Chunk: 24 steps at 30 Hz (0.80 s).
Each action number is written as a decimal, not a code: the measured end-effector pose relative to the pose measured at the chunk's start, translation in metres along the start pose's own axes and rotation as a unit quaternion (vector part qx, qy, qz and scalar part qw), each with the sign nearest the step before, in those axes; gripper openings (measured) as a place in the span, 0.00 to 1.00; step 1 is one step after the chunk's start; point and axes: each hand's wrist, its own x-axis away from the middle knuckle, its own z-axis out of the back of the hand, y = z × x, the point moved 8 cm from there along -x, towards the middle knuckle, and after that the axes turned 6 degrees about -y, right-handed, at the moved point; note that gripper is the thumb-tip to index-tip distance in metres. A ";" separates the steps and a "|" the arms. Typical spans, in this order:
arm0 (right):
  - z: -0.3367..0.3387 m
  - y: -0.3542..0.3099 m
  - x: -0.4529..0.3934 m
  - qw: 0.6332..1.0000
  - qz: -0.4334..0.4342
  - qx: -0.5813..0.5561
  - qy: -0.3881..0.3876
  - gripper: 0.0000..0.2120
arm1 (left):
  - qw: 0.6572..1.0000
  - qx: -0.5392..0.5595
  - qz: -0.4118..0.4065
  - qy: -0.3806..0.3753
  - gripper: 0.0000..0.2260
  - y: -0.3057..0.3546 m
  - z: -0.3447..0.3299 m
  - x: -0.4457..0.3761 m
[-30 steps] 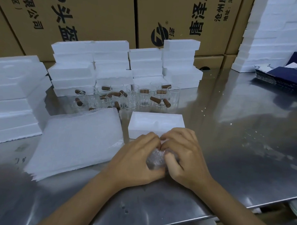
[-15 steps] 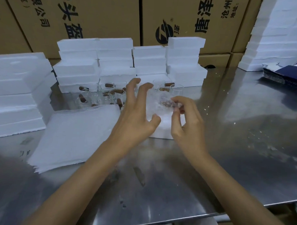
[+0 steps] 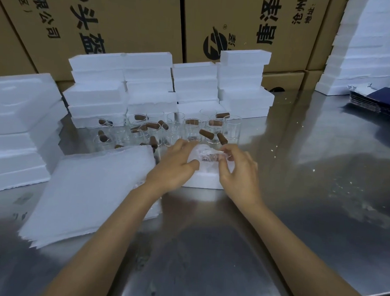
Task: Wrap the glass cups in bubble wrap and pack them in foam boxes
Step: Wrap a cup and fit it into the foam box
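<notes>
both hands press a wrapped cup (image 3: 208, 156) down into the foam box (image 3: 205, 180) in front: left hand (image 3: 177, 162) flat, steadying it, right hand (image 3: 237, 170) pinching the wrap, probably so it stays closed. unwrapped cups (image 3: 190, 129) wait behind.

Reflective stainless steel table (image 3: 299, 197), stack of bubble wrap sheets (image 3: 87, 194) near left, open foam box (image 3: 205, 182) at centre, cluster of glass cups (image 3: 179, 129) with brown corks behind it, stacked foam boxes (image 3: 169, 90) beyond, dark blue folders (image 3: 379, 102) far right.
</notes>
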 end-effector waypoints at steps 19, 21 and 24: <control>0.009 0.092 -0.045 0.920 -0.228 -0.296 0.117 0.12 | 0.981 -0.188 0.054 0.001 0.22 0.033 0.100 -0.076; 0.004 0.098 -0.049 0.919 -0.247 -0.288 0.109 0.12 | 0.972 -0.212 0.102 0.013 0.22 0.001 0.126 -0.111; -0.002 0.102 -0.052 0.923 -0.263 -0.264 0.095 0.13 | 0.963 -0.230 0.131 0.045 0.21 -0.047 0.151 -0.153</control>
